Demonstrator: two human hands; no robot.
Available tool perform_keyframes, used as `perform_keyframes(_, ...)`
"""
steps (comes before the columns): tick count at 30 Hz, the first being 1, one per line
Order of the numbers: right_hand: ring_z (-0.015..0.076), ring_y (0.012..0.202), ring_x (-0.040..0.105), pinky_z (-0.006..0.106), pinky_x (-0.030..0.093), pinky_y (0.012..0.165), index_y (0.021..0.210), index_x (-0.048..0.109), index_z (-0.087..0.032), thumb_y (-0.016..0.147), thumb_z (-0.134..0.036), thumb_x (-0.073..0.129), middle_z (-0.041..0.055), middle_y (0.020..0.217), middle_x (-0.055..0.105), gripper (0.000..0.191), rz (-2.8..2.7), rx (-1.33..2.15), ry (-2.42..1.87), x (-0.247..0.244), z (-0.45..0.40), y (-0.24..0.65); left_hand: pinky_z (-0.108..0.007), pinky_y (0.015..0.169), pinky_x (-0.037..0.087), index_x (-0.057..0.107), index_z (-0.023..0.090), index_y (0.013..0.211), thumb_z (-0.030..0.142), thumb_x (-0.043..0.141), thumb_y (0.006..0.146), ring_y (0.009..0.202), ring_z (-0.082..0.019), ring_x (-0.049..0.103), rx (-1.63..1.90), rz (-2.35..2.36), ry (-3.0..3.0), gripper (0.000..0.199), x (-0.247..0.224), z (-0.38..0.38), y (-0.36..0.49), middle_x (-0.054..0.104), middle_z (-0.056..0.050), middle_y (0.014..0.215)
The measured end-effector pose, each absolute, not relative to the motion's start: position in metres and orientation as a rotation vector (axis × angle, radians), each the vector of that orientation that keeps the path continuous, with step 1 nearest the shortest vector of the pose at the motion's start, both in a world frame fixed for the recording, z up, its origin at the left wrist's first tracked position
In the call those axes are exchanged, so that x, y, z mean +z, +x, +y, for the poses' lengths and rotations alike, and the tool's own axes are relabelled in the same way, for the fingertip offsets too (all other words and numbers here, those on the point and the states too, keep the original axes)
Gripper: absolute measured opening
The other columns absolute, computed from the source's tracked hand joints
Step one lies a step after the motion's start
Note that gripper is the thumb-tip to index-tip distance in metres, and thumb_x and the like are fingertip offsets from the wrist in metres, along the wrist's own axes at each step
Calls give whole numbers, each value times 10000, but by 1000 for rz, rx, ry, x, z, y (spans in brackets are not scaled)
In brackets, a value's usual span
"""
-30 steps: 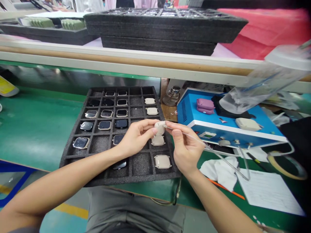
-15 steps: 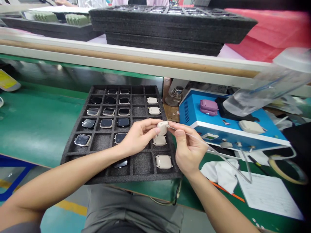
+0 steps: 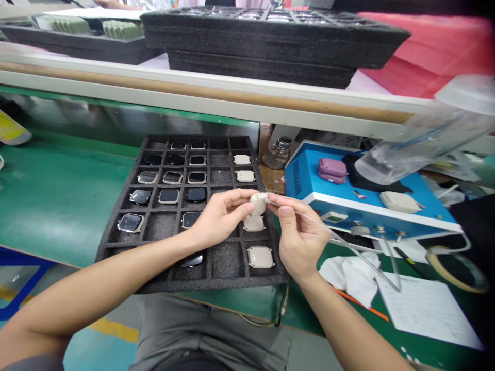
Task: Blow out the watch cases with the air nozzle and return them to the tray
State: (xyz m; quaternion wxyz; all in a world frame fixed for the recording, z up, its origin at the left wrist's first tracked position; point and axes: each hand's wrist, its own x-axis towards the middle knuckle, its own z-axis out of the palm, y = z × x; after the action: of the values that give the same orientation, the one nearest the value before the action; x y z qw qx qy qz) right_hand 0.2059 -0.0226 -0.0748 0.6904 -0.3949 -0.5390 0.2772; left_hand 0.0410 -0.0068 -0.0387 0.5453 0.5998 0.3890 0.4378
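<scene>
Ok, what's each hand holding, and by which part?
Left hand: a beige watch case, pinched at its left edge. Right hand: a clear tube, held near its tip.

At centre, five beige cases [image 3: 258, 204] and fourteen dark-faced watches [image 3: 169, 196] are showing; at right, two purple cases [image 3: 332, 168] are resting.

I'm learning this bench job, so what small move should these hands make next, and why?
Perhaps hold the beige watch case steady in the left hand and ease the clear tube in the right hand slightly along its edge: the right hand is close beside that edge, though the tube's tip is too small to make out.
</scene>
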Motion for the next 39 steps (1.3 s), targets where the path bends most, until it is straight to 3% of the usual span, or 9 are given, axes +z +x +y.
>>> perform_keyframes(20, 246, 1024, 758, 467, 660, 910, 981, 769, -239, 958, -318, 663, 70, 1032, 786, 134, -1211, 625, -865, -75, -23, 206, -273, 747, 541, 749, 152, 1226, 320, 691, 921, 933, -205, 704, 1065, 933, 1473, 354, -37, -7, 41, 783, -104, 1157)
perform_keyframes(30, 252, 1033, 754, 472, 654, 904, 970, 772, -230, 959, -281, 666, 73, 1031, 782, 118, -1215, 622, -819, -76, -21, 207, -339, 909, 571, 769, 156, 1198, 336, 719, 907, 1085, -264, 722, 1105, 875, 1474, 345, -37, -6, 42, 784, -108, 1196)
perform_keyframes(39, 255, 1038, 748, 477, 647, 916, 982, 781, -239, 963, -271, 662, 74, 1041, 777, 125, -1215, 634, -804, -76, -20, 207, -329, 901, 574, 771, 156, 1200, 339, 733, 898, 1089, -266, 723, 1102, 885, 1475, 355, -36, -6, 42, 782, -110, 1201)
